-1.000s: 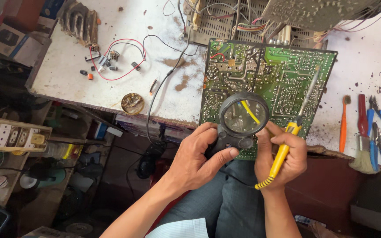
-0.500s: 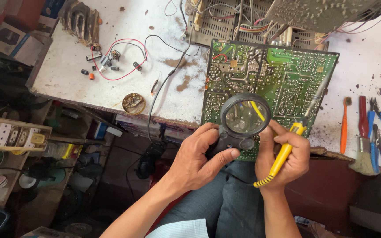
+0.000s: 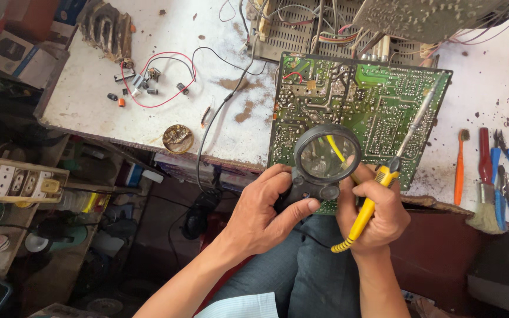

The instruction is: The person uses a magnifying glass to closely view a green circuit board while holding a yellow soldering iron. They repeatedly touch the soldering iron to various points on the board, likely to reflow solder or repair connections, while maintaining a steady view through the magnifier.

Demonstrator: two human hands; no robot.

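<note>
A large green circuit board [image 3: 378,106] lies solder side up on the white workbench [image 3: 107,112], overhanging its near edge. My left hand [image 3: 263,212] grips the black handle of a round magnifying glass [image 3: 327,155] held over the board's lower left part. My right hand [image 3: 375,209] is wrapped around the yellow handle of a soldering iron [image 3: 378,188], whose thin metal shaft slants up and right across the board. The iron's tip rests near the board's upper right area.
Loose small components and a red wire loop [image 3: 148,82] lie at the bench's left. A round tin [image 3: 178,138] sits near the front edge. An orange toothbrush [image 3: 459,168], brush and blue-handled pliers [image 3: 505,176] lie at the right. An open chassis with wiring [image 3: 325,23] stands behind the board.
The magnifying glass has shifted slightly up and left over the board, and the soldering iron has moved with my right hand a little; both hands keep their grips.
</note>
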